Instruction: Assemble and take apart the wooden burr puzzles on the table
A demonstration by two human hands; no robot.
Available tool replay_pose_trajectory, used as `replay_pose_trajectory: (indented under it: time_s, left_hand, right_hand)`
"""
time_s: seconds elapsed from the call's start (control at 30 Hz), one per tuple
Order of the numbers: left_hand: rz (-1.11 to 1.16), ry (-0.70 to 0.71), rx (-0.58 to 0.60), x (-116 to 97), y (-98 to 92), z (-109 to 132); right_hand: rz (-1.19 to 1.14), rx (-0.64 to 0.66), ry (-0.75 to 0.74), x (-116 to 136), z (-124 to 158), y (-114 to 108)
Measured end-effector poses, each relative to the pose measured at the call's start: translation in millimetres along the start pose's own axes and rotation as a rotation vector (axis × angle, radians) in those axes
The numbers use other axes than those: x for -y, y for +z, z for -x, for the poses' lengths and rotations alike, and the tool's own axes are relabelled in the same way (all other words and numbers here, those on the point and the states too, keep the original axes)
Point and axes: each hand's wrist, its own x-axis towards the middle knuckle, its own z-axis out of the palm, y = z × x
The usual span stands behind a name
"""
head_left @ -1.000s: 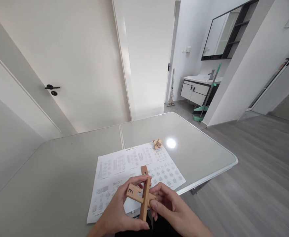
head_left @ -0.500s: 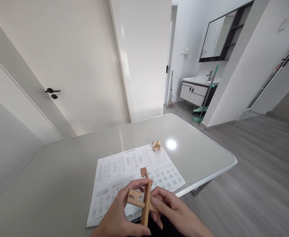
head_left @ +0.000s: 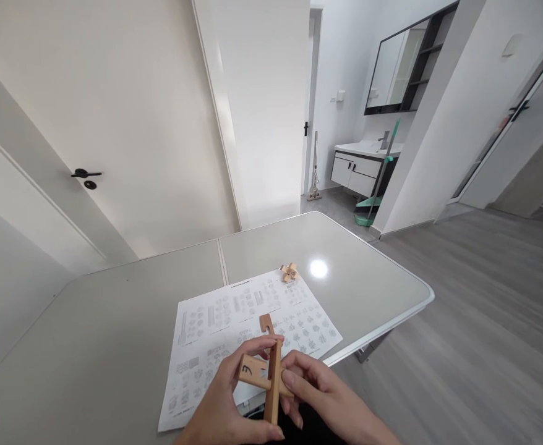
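Both my hands hold a wooden puzzle cross point(head_left: 265, 373) low in the head view, just above the near table edge. One flat bar bears a black mark like a 3; a longer notched bar crosses it upright. My left hand point(head_left: 225, 402) curls round the marked bar from the left, fingers closed on it. My right hand point(head_left: 320, 395) pinches the crossing from the right. Under them lies a printed instruction sheet point(head_left: 220, 327) covered with small diagrams. A small assembled wooden puzzle point(head_left: 289, 272) rests at the sheet's far right corner.
The grey table point(head_left: 114, 334) has a seam down its middle and a rounded right corner with a white rim point(head_left: 420, 303). A white door with a black handle point(head_left: 85, 175) stands to the left. Beyond are a vanity point(head_left: 362, 167), a green broom and dustpan point(head_left: 368, 204), and grey wood floor.
The view has swung a little, shifting the room leftward. My hands have sunk slightly in the picture and keep the same grip on the wooden cross.
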Motion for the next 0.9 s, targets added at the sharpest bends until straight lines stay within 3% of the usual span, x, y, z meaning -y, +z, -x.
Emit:
replay_pose_trajectory:
  time_s: [0.27,0.47,0.63,0.77,0.9]
  left_hand:
    - [0.064,-0.041,-0.008,-11.4,3.0,-6.3]
    - [0.175,-0.206,-0.252,-2.2,22.4,-20.2]
    - [0.216,-0.261,-0.345,0.1,34.8,-30.2]
    - [0.247,-0.257,-0.414,-0.8,30.8,-39.2]
    - [0.277,-0.248,-0.441,12.5,11.5,-52.8]
  right_hand:
    - [0.102,-0.067,-0.071,6.0,-2.3,0.9]
    - [0.242,-0.261,-0.142,-11.7,-7.7,-0.5]
    - [0.243,-0.348,-0.195,-23.0,-17.4,0.5]
    - [0.279,-0.339,-0.181,-22.6,-25.4,0.6]
    - [0.396,-0.340,-0.192,-17.7,-32.7,-8.3]
